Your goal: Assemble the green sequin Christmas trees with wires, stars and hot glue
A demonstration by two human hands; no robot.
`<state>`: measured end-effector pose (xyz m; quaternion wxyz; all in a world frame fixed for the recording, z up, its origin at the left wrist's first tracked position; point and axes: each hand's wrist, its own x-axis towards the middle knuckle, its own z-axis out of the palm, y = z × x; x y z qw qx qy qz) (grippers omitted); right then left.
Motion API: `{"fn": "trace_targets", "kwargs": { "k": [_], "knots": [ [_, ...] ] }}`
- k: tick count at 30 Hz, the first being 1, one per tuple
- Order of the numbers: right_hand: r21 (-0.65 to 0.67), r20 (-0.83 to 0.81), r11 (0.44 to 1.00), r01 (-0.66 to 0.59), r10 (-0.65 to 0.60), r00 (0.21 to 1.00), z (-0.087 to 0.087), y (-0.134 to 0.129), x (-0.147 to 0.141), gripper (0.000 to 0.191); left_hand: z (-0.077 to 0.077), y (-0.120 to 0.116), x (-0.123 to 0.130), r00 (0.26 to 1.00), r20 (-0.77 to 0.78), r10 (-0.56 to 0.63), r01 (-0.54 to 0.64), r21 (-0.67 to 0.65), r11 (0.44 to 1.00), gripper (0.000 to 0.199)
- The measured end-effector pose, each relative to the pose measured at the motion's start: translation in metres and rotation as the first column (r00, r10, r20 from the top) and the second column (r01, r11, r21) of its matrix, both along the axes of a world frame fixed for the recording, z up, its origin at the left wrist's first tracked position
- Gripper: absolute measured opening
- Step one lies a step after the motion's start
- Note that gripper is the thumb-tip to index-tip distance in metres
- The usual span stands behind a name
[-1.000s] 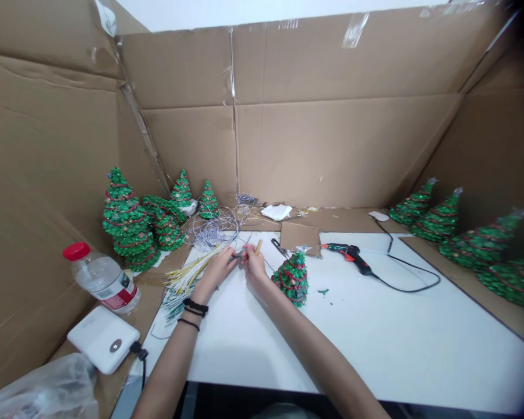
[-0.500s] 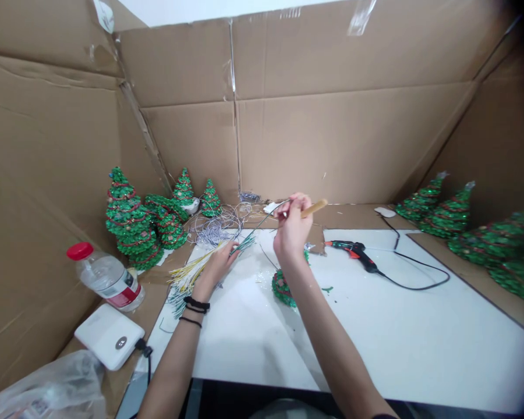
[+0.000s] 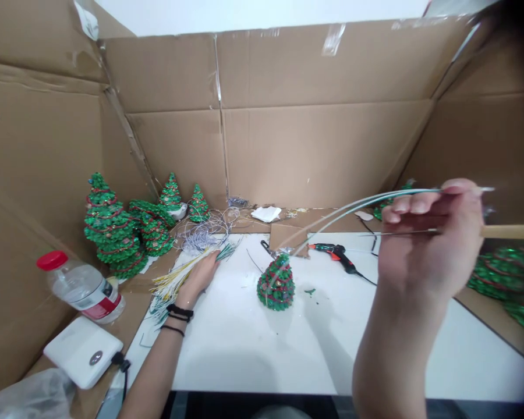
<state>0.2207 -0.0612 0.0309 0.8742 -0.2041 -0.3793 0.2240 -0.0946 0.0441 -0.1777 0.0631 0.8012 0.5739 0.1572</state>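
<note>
My right hand [image 3: 425, 238] is raised high at the right, close to the camera. It pinches several long, thin, silvery-green wires [image 3: 353, 205] that curve down toward the table, along with a wooden-handled awl [image 3: 510, 231]. My left hand [image 3: 197, 280] lies low on a loose bundle of yellow and green wires [image 3: 177, 280], its fingers closed around them. A small green beaded Christmas tree [image 3: 276, 285] stands on the white board between my hands, with the wire ends just above it.
Larger beaded trees [image 3: 107, 224] crowd the left, and more [image 3: 498, 273] sit at the right. Silver wire coils [image 3: 201, 235] lie behind the white board [image 3: 244, 361]. A hot glue gun [image 3: 334, 252], water bottle [image 3: 81, 289] and white power bank [image 3: 82, 352] are nearby. Cardboard walls [image 3: 323, 157] surround everything.
My right hand has moved up and to the right, nearer the camera, with the awl and long wires. My left hand has stayed on the bundle, and the view has shifted slightly.
</note>
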Motion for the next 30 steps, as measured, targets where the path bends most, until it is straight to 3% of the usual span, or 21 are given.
{"fn": "trace_targets", "kwargs": {
  "k": [2, 4, 5, 7, 9, 12, 14, 16, 20, 27, 30],
  "knots": [
    [0.002, 0.021, 1.0, -0.023, 0.023, 1.0, 0.0, -0.003, 0.006, 0.027, 0.015, -0.002, 0.013, 0.999, -0.004, 0.04, -0.04, 0.046, 0.998, 0.04],
    [0.023, 0.086, 0.999, -0.039, 0.036, 0.996, 0.0, -0.003, 0.009, 0.023, 0.045, -0.012, 0.035, 0.996, 0.085, 0.001, -0.008, 0.085, 0.996, 0.04],
    [0.017, 0.127, 0.999, -0.049, 0.046, 0.991, 0.0, -0.003, 0.008, 0.021, 0.064, -0.02, 0.049, 0.979, 0.189, -0.077, 0.057, 0.109, 0.992, 0.038],
    [-0.04, 0.203, 0.997, -0.071, 0.078, 0.976, 0.0, -0.003, 0.005, 0.02, 0.106, -0.042, 0.08, 0.856, 0.424, -0.296, 0.262, 0.138, 0.955, 0.037],
    [-0.104, 0.272, 0.991, -0.085, 0.11, 0.956, -0.002, -0.002, -0.001, 0.021, 0.145, -0.067, 0.11, 0.69, 0.552, -0.469, 0.462, 0.164, 0.872, 0.039],
    [-0.153, 0.338, 0.982, -0.111, 0.157, 0.928, -0.007, -0.002, -0.005, 0.022, 0.179, -0.093, 0.144, 0.567, 0.628, -0.533, 0.611, 0.112, 0.783, 0.051],
    [-0.154, 0.341, 0.981, -0.115, 0.162, 0.926, -0.01, -0.003, -0.004, 0.022, 0.186, -0.097, 0.155, 0.541, 0.683, -0.491, 0.649, 0.032, 0.76, 0.043],
    [-0.158, 0.33, 0.983, -0.097, 0.145, 0.933, -0.014, -0.002, 0.0, 0.023, 0.185, -0.092, 0.156, 0.559, 0.706, -0.434, 0.62, -0.009, 0.784, 0.038],
    [-0.222, 0.298, 0.974, -0.049, 0.115, 0.947, -0.02, 0.006, 0.011, 0.026, 0.181, -0.073, 0.143, 0.668, 0.644, -0.373, 0.434, 0.07, 0.898, 0.037],
    [-0.251, 0.261, 0.967, 0.046, 0.022, 0.965, -0.023, 0.018, 0.028, 0.029, 0.17, -0.028, 0.113, 0.856, 0.479, -0.194, 0.127, 0.168, 0.978, 0.034],
    [-0.258, 0.26, 0.966, -0.016, 0.086, 0.962, -0.021, 0.009, 0.038, 0.023, 0.151, 0.001, 0.1, 0.917, 0.342, -0.205, 0.207, 0.032, 0.978, 0.033]
  ]
}}
